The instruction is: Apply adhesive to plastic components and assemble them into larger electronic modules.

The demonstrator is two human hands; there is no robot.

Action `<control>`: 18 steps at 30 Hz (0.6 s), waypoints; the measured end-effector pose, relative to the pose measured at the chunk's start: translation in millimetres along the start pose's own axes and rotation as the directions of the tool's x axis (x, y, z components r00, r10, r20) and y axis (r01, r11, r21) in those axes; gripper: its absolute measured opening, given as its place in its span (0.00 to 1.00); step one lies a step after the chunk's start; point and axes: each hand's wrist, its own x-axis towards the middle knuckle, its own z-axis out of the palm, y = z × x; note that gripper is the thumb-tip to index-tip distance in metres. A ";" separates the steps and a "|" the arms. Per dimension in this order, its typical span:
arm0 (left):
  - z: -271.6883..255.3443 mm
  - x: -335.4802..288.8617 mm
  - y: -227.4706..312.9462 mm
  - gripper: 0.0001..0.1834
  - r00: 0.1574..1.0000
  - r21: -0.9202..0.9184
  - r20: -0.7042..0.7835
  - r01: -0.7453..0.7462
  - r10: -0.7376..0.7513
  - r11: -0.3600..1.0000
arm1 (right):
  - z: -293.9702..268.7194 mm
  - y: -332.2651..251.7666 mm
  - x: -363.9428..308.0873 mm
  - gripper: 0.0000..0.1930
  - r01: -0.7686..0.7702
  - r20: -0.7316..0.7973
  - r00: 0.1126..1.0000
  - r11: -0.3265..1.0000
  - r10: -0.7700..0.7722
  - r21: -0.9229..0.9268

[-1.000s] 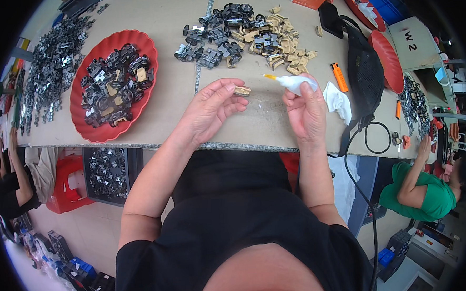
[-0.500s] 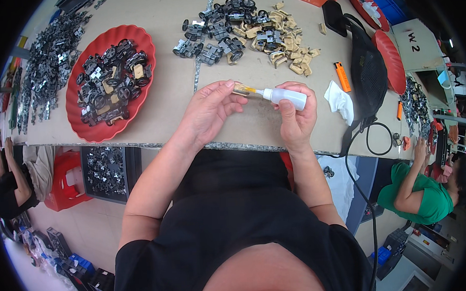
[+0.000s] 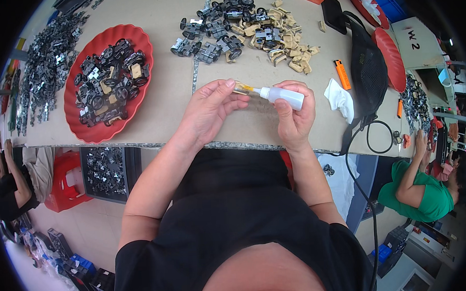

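Between the fingertips of my left hand [image 3: 210, 111] is a small tan plastic part [image 3: 240, 88]. My right hand [image 3: 296, 113] grips a white squeeze bottle [image 3: 284, 97], tilted so that its yellowish thin nozzle [image 3: 249, 89] reaches the tan part. Whether the tip touches it I cannot tell. Beyond my hands lies a pile of loose tan plastic parts [image 3: 294, 42]. Against that pile stand several small dark wheeled toy chassis [image 3: 208, 52]. To the left, a red scalloped tray [image 3: 79, 130] holds more wheeled chassis, some with tan parts on them.
A heap of dark parts [image 3: 49, 60] covers the table's far left. On the right lie an orange lighter [image 3: 342, 75], a crumpled white tissue [image 3: 339, 100], a black mesh bag [image 3: 368, 64] and a black cable [image 3: 357, 184]. A person in green [image 3: 417, 191] works at the right.
The bottle and my right hand have shifted slightly, and the nozzle has moved a little along the tan part. My left hand stays nearly still.
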 end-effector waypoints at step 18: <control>1.9 -1.2 0.8 0.09 1.000 0.010 -0.016 0.000 0.000 1.000 | -1.2 -2.0 -0.1 0.13 0.040 0.021 0.999 0.993 -0.038 -0.110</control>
